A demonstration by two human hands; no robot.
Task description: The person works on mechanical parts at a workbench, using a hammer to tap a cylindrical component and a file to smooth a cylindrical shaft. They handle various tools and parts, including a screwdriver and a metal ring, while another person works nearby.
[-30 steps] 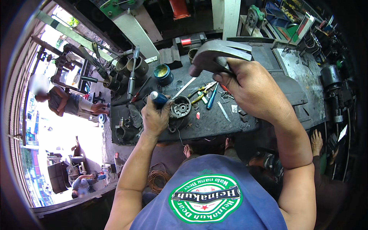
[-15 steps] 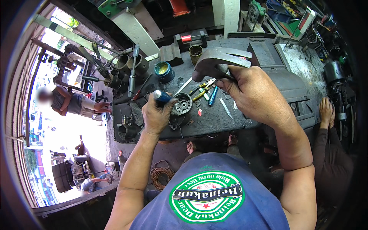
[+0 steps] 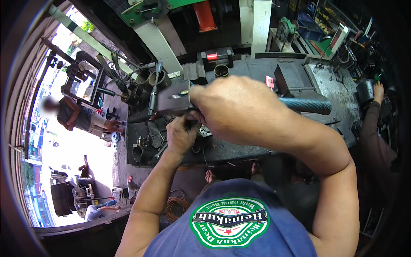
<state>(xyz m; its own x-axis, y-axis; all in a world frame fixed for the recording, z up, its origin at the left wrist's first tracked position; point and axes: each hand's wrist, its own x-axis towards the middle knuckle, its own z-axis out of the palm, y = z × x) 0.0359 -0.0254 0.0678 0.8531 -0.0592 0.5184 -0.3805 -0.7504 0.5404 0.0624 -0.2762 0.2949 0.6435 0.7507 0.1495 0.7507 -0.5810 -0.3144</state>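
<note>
Raised nearer to the camera than half a second ago, the right hand now fills the middle of the view, its fingers wrapped tight round the handle of a hammer; the dull grey steel head juts out to the left of the knuckles, blocky and scuffed, and the ribbed teal rubber grip sticks out to the right past the wrist. Below it the left hand is curled shut over something small on the workbench, roughly where it was before; what the fingers pinch is hidden under the hand and the hammer, so I cannot tell what it is. The bench top is dark, oily steel plate, scratched pale toward its right end. At its left end stand several short, rusty brown metal sleeves, round and hollow. Toward the back sit a small round tin with an open top and a black box with a red rectangular patch on its face. A small red tag-like piece lies just behind the right knuckles. At the far right another person's hand rests on a dark cylindrical object.
</note>
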